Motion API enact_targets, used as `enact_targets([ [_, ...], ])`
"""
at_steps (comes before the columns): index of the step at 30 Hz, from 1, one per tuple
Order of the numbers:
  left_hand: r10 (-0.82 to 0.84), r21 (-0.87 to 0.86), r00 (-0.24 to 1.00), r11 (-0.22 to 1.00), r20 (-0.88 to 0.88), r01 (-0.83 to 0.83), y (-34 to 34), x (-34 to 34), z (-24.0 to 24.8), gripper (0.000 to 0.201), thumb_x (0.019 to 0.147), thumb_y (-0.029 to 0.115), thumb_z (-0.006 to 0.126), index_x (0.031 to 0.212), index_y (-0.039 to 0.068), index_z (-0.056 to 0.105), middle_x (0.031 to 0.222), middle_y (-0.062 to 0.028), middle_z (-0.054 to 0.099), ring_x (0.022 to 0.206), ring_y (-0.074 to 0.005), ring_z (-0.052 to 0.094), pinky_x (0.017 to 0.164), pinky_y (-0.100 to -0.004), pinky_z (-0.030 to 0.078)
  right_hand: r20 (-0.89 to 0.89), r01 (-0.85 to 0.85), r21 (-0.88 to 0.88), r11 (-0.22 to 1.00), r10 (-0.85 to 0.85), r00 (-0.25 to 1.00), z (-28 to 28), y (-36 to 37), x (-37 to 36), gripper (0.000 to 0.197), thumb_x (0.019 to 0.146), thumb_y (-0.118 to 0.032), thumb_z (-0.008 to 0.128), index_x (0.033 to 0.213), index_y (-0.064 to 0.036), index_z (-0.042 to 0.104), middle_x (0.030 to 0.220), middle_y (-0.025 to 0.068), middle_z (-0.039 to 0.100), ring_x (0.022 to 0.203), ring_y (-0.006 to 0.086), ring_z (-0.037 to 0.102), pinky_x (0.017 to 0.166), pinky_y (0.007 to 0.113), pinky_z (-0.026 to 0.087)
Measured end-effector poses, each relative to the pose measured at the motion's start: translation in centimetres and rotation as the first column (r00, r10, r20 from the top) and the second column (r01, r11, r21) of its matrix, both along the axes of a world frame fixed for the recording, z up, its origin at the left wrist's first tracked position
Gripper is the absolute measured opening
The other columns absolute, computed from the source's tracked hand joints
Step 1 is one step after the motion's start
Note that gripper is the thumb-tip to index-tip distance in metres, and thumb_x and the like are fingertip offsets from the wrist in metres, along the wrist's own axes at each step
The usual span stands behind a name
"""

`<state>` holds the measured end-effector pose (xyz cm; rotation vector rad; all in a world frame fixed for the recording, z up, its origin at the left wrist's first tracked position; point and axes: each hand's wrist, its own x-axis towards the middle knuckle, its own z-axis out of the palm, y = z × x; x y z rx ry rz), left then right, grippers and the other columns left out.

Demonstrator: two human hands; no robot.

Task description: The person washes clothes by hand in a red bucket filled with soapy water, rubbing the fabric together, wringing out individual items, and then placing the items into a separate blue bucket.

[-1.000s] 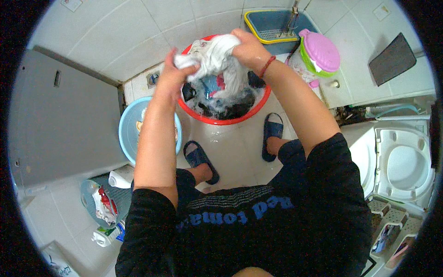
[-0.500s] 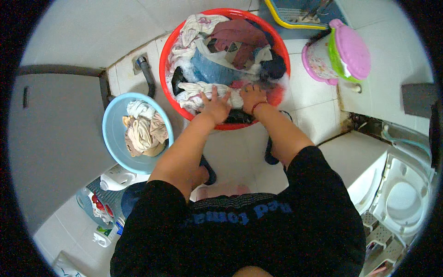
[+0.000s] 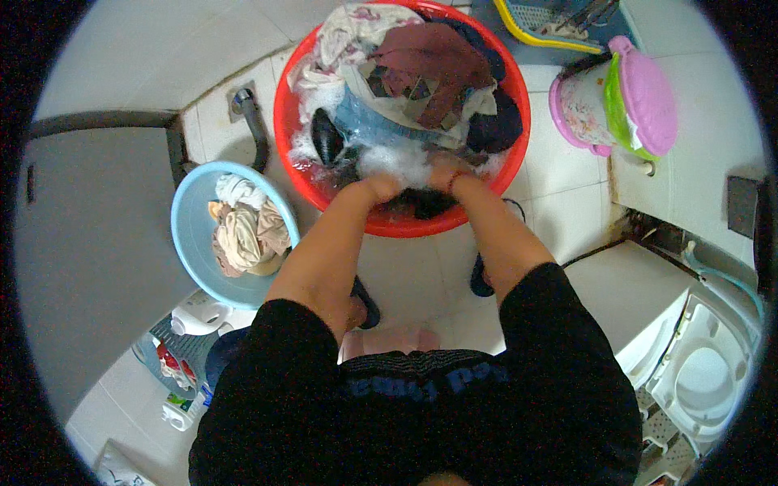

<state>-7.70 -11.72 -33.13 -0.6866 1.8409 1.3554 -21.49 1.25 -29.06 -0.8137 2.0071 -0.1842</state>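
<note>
Both my arms reach into a red basin [image 3: 284, 150] of soapy water and clothes. My left hand [image 3: 382, 188] is sunk in the white suds [image 3: 395, 164] near the basin's close side, its fingers hidden. Beside it, my right hand [image 3: 445, 172] is also partly under foam, and its fingers do not show. A dark cloth [image 3: 425, 202] lies between and below my wrists. Farther in are a maroon garment [image 3: 442, 61], blue denim [image 3: 369, 121], a white patterned cloth [image 3: 356, 36] and a dark navy cloth [image 3: 496, 125]. A shiny black piece [image 3: 327, 138] pokes up at the left.
At the left stands a light blue basin [image 3: 188, 251] holding beige and white clothes [image 3: 247, 235]. A grey drain pipe [image 3: 254, 121] comes down behind it. White bottles [image 3: 198, 316] are at lower left. A pink-lidded bin [image 3: 648, 97] and a blue-grey basket [image 3: 539, 49] stand at far right.
My hands have gone down from on top of a white cloth into the water. That cloth has sunk from sight, and foam now covers the spot. The view has shifted slightly.
</note>
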Motion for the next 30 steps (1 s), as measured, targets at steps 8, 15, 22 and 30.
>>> enact_targets([
  [8, 0.835, 0.763, 0.408, -0.022, 0.37, -0.646, 2.2, 0.8, 12.3, 0.057, 0.094, 0.053, 0.039, 0.134, 0.013, 0.049, 0.136, -0.0095, 0.05, 0.124, -0.0284, 0.049, 0.103, -0.0471, 0.038, 0.878, 0.742, -0.344, 0.576, -0.085, 0.472, 20.2, 0.8, 4.7, 0.038, 0.077, -0.016, 0.073, 0.108, -0.0036, 0.056, 0.104, 0.0076, 0.062, 0.099, 0.017, 0.059, 0.088, 0.033, 0.047],
  [15, 0.921, 0.986, 0.378, -0.143, 0.099, 0.09, 1.5, 2.0, 22.0, 0.059, 0.092, 0.048, 0.033, 0.137, 0.011, 0.044, 0.139, -0.0143, 0.047, 0.126, -0.0384, 0.044, 0.099, -0.0587, 0.04, 0.908, 0.895, -0.406, 0.184, -0.025, 0.417, 31.9, 1.5, 7.3, 0.035, 0.077, -0.015, 0.07, 0.107, -0.0033, 0.058, 0.101, 0.0092, 0.064, 0.088, 0.0216, 0.063, 0.082, 0.033, 0.05],
  [22, 0.948, 0.993, 0.3, -0.091, 0.109, -0.073, 1.8, 0.4, 27.4, 0.056, 0.094, 0.045, 0.033, 0.134, 0.009, 0.046, 0.135, -0.0151, 0.049, 0.122, -0.0351, 0.048, 0.1, -0.0522, 0.041, -0.589, -0.47, -0.807, 0.359, -0.426, 0.687, 31.9, 0.3, 13.5, 0.049, 0.066, -0.023, 0.072, 0.114, -0.0175, 0.062, 0.138, 0.0124, 0.041, 0.116, 0.0402, 0.04, 0.093, 0.052, 0.04],
  [30, 0.944, 0.988, 0.294, -0.128, 0.147, -0.086, 2.5, 0.0, 30.1, 0.05, 0.096, 0.041, 0.035, 0.131, 0.007, 0.049, 0.131, -0.0145, 0.053, 0.118, -0.0317, 0.052, 0.099, -0.0477, 0.043, -0.699, -0.443, -0.708, 0.55, -0.452, 0.554, 32.0, -0.7, 13.1, 0.046, 0.063, -0.033, 0.077, 0.108, -0.0269, 0.067, 0.135, 0.0082, 0.04, 0.111, 0.0384, 0.039, 0.084, 0.055, 0.04],
])
